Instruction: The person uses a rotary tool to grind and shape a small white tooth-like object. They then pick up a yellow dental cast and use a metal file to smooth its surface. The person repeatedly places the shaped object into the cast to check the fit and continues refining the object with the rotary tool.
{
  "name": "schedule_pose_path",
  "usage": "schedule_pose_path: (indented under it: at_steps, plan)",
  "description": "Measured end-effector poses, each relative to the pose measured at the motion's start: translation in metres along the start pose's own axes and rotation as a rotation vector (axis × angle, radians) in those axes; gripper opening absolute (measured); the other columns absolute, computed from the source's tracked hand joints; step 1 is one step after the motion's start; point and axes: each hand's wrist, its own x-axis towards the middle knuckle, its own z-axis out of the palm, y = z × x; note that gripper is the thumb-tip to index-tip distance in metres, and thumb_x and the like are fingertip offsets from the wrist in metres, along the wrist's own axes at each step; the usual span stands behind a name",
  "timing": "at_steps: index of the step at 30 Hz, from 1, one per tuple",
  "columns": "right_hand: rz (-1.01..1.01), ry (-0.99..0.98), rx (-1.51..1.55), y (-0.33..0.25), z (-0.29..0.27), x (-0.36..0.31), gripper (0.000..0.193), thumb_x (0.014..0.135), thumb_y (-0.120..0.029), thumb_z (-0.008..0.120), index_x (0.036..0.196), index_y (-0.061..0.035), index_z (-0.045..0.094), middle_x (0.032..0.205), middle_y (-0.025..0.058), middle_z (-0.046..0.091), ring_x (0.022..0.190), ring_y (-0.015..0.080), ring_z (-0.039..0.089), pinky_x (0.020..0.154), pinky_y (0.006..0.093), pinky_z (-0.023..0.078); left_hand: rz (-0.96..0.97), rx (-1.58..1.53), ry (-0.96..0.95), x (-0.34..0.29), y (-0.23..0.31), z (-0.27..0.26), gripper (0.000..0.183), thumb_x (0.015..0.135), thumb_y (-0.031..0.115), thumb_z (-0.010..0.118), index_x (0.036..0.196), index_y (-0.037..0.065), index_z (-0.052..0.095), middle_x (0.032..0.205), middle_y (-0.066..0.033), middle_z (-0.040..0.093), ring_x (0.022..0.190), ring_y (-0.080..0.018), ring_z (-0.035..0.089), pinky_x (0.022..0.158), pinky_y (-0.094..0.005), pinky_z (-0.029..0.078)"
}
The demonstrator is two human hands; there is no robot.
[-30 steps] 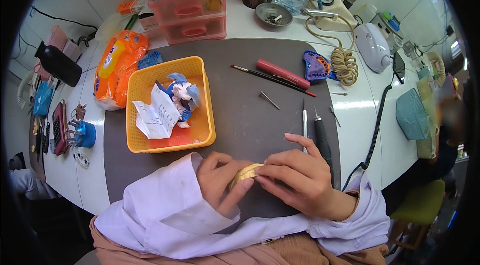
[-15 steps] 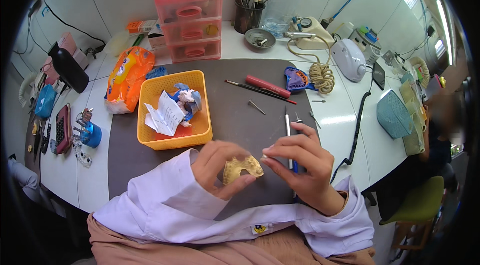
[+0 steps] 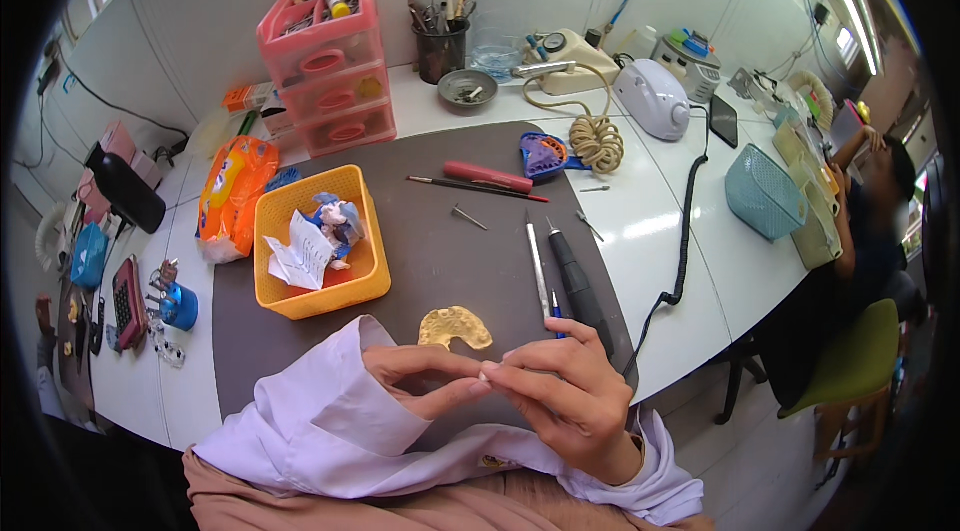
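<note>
Left hand: I see the left hand (image 3: 425,372) with thumb and fingers pinched on a small pale piece (image 3: 485,377), mostly hidden by the fingertips.
Right hand: the right hand (image 3: 570,393) pinches the same piece, its tips meeting the left's.
Dental cast: the yellow cast (image 3: 447,324) lies on the grey mat (image 3: 420,266), just beyond the left fingers.
Yellow basket: on my feed the yellow basket (image 3: 345,299) holds a folded paper (image 3: 300,253) and a crumpled blue-and-white bundle (image 3: 340,218).
Blue holder: the blue holder (image 3: 179,310) carries upright metal bits.
Grey dish: small pale scraps lie in the grey dish (image 3: 453,103).
Drawer unit: small metal items and a yellow-capped bottle (image 3: 337,4) fill the pink unit's (image 3: 330,99) top tray.
Dark cup: brushes and tools stand in the dark cup (image 3: 440,51).
Change: half a second ago I saw the left hand holding the cast and the right holding the piece apart from it.
</note>
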Motion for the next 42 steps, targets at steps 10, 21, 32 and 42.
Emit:
schedule_pose_path:
  at_steps: [10,21,32,42]
  plan:
    - [0.076,-0.034,-0.193,0.05,-0.085,0.002,0.033,0.073,0.001,0.067,0.105,-0.0071,0.063,0.088,0.008,0.063,0.077,0.0224,0.061,0.067,0.0326,0.051,0.446,0.14,-0.119,0.008,0.015,0.002,0.009,0.08,0.001,0.066,0.089,0.003,0.067,0.08,-0.0075,0.068,0.071,-0.0141,0.065,0.065,-0.0238,0.05]
    - [-0.839,-0.622,-0.66,0.132,-0.06,0.043,0.016,0.074,-0.012,0.058,0.087,-0.0161,0.05,0.08,-0.0025,0.048,0.074,0.01,0.054,0.062,0.0236,0.044,-0.088,-0.114,-0.038,0.017,0.004,0.019,0.01,0.089,0.007,0.058,0.09,-0.002,0.063,0.084,-0.011,0.067,0.071,-0.0132,0.063,0.067,-0.0257,0.054]
    - [-0.557,0.172,-0.282,0.116,-0.083,0.009,0.033,0.074,-0.017,0.069,0.091,-0.005,0.044,0.066,0.0059,0.048,0.05,0.019,0.048,0.045,0.03,0.041,0.044,0.11,-0.262,0.0,0.01,0.022,0.011,0.09,0.012,0.059,0.091,0.003,0.065,0.086,-0.0055,0.069,0.073,-0.0095,0.065,0.062,-0.02,0.05]
    - [-0.226,0.695,0.313,0.042,-0.045,-0.058,0.025,0.086,-0.021,0.06,0.096,-0.0043,0.044,0.076,0.0113,0.051,0.055,0.0159,0.054,0.044,0.0247,0.045,0.237,0.062,-0.303,-0.004,-0.007,0.028,0.007,0.084,0.005,0.064,0.091,0.003,0.065,0.085,-0.0059,0.07,0.071,-0.0131,0.064,0.063,-0.0232,0.05]
